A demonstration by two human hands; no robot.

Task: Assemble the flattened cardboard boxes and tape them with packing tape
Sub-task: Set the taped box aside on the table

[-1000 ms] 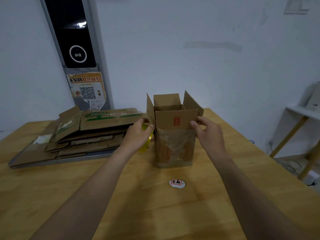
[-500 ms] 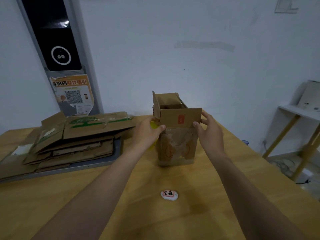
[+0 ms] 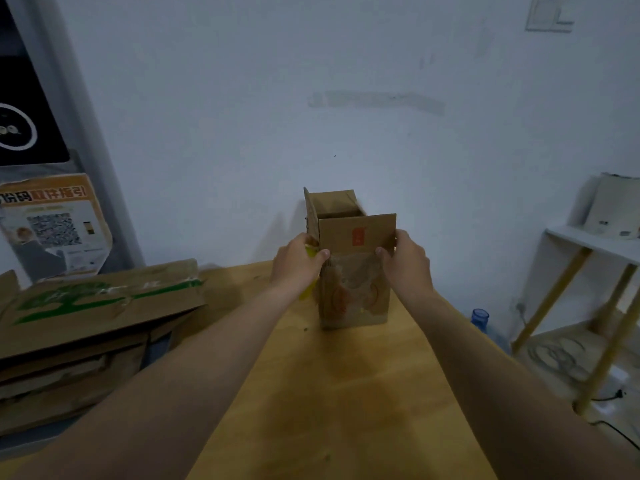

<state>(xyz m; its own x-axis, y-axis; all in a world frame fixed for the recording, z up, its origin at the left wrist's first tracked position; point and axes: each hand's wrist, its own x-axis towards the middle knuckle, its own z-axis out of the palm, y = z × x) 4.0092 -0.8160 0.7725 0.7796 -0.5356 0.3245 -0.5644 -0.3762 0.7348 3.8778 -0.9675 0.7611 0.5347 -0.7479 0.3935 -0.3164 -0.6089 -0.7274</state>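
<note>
Both forearms reach fwd over the wooden worktop [image 3: 346, 393]. L grip [image 3: 298, 261] is curled round a yellow item [image 3: 306, 292] (looks like a tape roll, can't confirm), which shows above the thumb & below the palm; the thumb tip presses the box's left front edge. R grip [image 3: 407, 261] is clamped on the box [image 3: 353, 292]: thumb on the front face, fingers wrapped round the right side.

The box stands upright on the worktop btwn the two grips, touching both, top open. Its front flap [image 3: 356, 233] w/ a red mark sticks up just above the thumbs; the left & back flaps are up too.

Well left of L grip lies a stack of flattened cardboard [image 3: 97, 306], top sheet printed green. Behind that, on the wall, are a poster w/ QR code [image 3: 52, 226] & above it a black panel [image 3: 24, 109].

Right of R grip & lower, off the worktop, is a blue bottle top [image 3: 479, 317]. Further right stands a white shelf [image 3: 595, 244] on wooden legs.
</note>
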